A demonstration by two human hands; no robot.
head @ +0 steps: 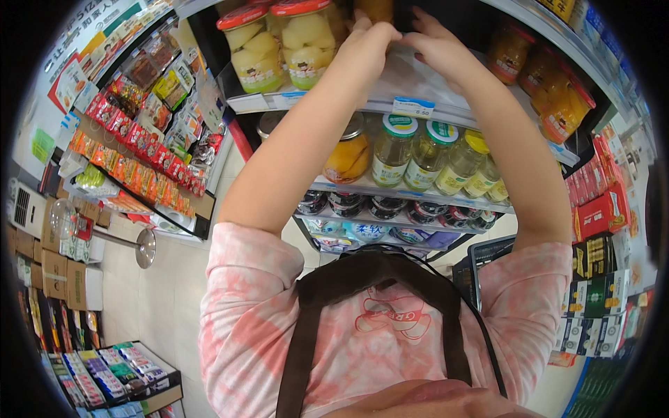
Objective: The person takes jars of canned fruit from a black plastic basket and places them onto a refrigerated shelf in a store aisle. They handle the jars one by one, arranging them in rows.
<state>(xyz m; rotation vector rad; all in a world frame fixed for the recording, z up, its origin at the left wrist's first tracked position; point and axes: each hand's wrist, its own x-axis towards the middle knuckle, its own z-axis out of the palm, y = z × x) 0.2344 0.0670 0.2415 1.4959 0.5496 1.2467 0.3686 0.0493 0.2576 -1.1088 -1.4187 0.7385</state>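
Both arms reach up to a shelf of glass fruit jars. My left hand (372, 37) is at the top centre, by an amber jar (375, 9) at the picture's upper edge; whether its fingers touch the jar is unclear. Close beside it, my right hand (434, 44) has its thumb towards the left hand and its fingers apart, with nothing seen in it. Red-lidded jars of pale fruit (306, 47) stand left of the hands. Red-lidded jars of orange fruit (564, 112) stand on the right of the same shelf.
Below are a shelf edge with a price tag (413, 107), green-lidded jars (395, 151), a jar of orange fruit (347, 151) and dark jars (387, 207). A dark plastic basket (475, 271) is near my right side. Snack racks (141, 151) stand left, stacked boxes (598, 292) right.
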